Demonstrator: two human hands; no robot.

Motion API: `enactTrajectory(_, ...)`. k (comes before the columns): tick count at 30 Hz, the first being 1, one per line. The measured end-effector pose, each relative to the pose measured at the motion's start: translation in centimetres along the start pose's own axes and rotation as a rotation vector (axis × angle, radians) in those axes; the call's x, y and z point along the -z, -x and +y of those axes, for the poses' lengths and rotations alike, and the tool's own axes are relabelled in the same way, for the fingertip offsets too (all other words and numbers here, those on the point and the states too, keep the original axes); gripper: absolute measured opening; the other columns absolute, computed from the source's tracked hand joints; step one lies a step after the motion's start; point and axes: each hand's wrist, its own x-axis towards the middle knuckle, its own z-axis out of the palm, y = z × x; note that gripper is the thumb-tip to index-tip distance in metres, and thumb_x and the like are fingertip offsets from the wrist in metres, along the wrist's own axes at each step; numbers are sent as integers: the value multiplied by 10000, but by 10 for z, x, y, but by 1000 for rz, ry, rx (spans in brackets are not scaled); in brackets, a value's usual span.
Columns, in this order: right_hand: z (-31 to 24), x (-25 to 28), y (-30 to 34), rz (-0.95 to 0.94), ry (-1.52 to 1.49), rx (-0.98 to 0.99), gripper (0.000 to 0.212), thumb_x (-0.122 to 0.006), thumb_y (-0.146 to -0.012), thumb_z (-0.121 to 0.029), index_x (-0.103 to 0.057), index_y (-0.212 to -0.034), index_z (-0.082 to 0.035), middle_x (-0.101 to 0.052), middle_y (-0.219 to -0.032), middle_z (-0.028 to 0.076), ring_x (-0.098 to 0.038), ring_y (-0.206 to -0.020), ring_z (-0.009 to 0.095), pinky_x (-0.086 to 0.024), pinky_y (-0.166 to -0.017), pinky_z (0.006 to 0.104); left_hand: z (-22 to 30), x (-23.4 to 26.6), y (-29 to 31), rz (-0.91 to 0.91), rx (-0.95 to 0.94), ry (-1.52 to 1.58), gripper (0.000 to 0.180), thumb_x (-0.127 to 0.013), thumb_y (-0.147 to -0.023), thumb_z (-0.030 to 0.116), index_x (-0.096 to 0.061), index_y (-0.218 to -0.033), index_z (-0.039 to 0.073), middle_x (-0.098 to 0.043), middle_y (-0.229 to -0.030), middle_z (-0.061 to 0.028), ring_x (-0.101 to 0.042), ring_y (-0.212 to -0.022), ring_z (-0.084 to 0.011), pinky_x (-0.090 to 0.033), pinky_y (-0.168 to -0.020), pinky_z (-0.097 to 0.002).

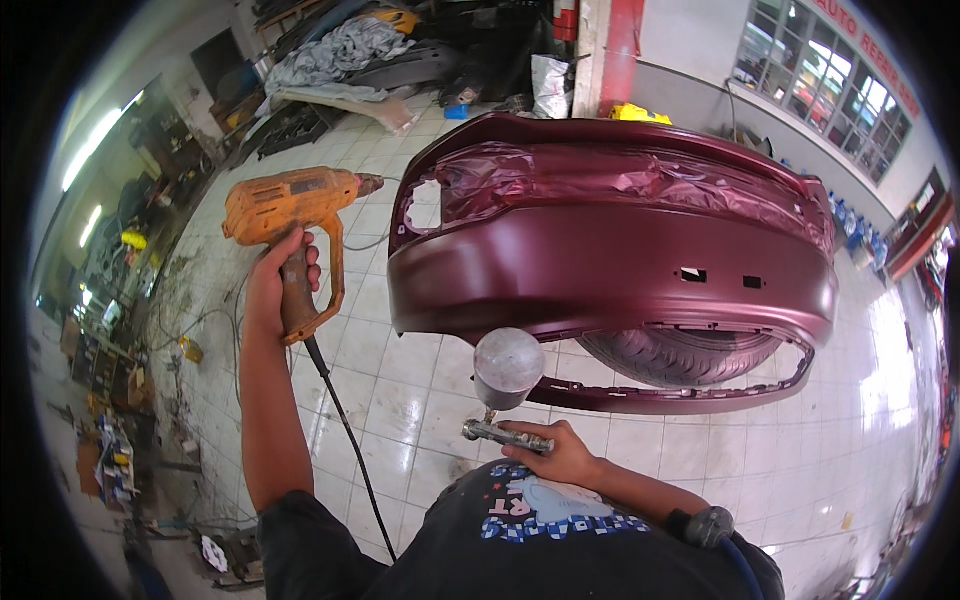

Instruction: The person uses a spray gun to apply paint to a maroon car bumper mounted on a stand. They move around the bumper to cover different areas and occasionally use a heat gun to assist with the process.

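My left hand [268, 280] is wrapped round the handle of a worn orange heat gun [280, 205], raised at the left. Its nozzle points right, toward the left end of a maroon car bumper [590, 265]. Low in front of my body, my right hand [567, 456] is closed on a spray gun [508, 433] with a round metal cup [509, 370] on top. The cup overlaps the bumper's lower edge in view; whether they touch I cannot tell. Crinkled maroon-coated sheeting [600, 180] covers the bumper's upper opening.
A tire [690, 355] shows beneath the bumper. The heat gun's black cord [345, 435] runs down beside my left arm. A blue hose [742, 565] lies near my right elbow. Car parts and grey sheeting [340, 55] are piled at the back left. Tiles [400, 400] cover the floor.
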Motion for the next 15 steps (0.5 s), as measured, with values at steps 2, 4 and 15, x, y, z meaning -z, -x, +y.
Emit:
enactTrajectory(2,0,-2,2,14,-6,29,391,-747,-917,-242,-691,-1273,-92,-741,-827,205,-749,-709,306,-573,-663,362,2,-6,0,0,-5,-22,287,-666,-962,310,-611,-1044,41,-612,-806,-29,-577,-640,-131,-461,-575,-270)
enactTrajectory(4,0,-4,4,29,-20,45,386,-747,-913,-245,-693,-1267,-101,-740,-841,211,-741,-724,344,-578,-678,379,2,-8,0,0,-17,-31,290,-654,-967,315,-618,-1051,40,-612,-813,-28,-577,-639,-129,-458,-577,-264)
enactTrajectory(15,2,-13,10,38,-14,-25,404,-736,-919,-268,-679,-1281,-98,-729,-838,222,-714,-656,359,-560,-652,382,10,-21,4,-75,-92,-4,316,-638,-976,307,-612,-1085,11,-582,-822,-34,-558,-644,-123,-450,-582,-252)
